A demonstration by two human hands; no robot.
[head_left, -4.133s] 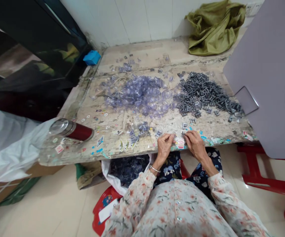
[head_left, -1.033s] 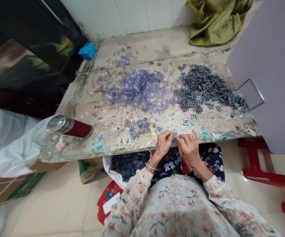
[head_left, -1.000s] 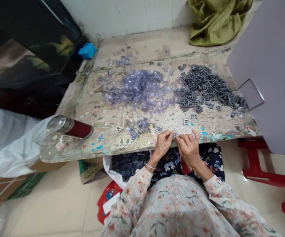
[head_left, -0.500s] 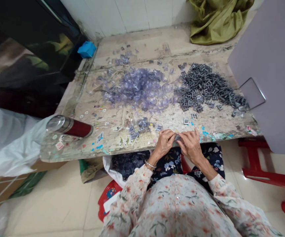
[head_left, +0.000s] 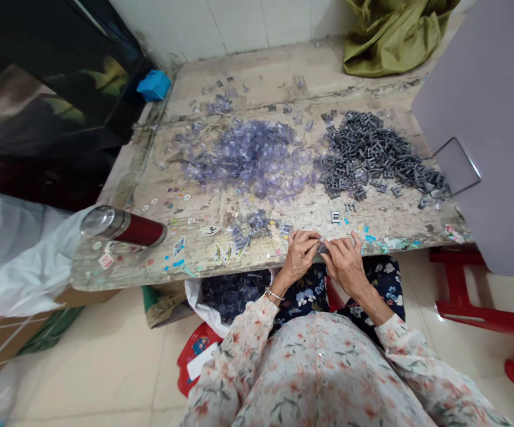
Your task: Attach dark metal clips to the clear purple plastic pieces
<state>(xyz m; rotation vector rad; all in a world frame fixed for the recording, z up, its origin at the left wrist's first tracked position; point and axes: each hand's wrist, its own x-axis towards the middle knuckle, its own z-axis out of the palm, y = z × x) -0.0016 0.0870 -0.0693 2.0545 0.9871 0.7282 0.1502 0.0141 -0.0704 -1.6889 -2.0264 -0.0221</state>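
At the table's front edge, my left hand (head_left: 301,254) and my right hand (head_left: 344,258) are closed together on a small dark plastic piece (head_left: 322,248). Fingertips of both hands cover most of it. Just beyond them lie two loose grey E-shaped plastic parts (head_left: 335,217). A large heap of the same kind of grey parts (head_left: 367,151) is at the back right. Left of it spreads a pile of clear purplish plastic pieces (head_left: 257,154). A small cluster of joined clear and grey pieces (head_left: 258,222) sits left of my hands.
A red flask (head_left: 143,230) lies on the left of the worn table (head_left: 118,270). Below the edge, a white sack (head_left: 194,302) holds dark pieces. An olive cloth (head_left: 394,44) lies at the back right, near a grey panel (head_left: 483,118). Red stools (head_left: 461,296) stand right.
My left hand has shifted slightly right, its wrist turning a little. Both hands keep hold of the small piece. The view has moved slightly.
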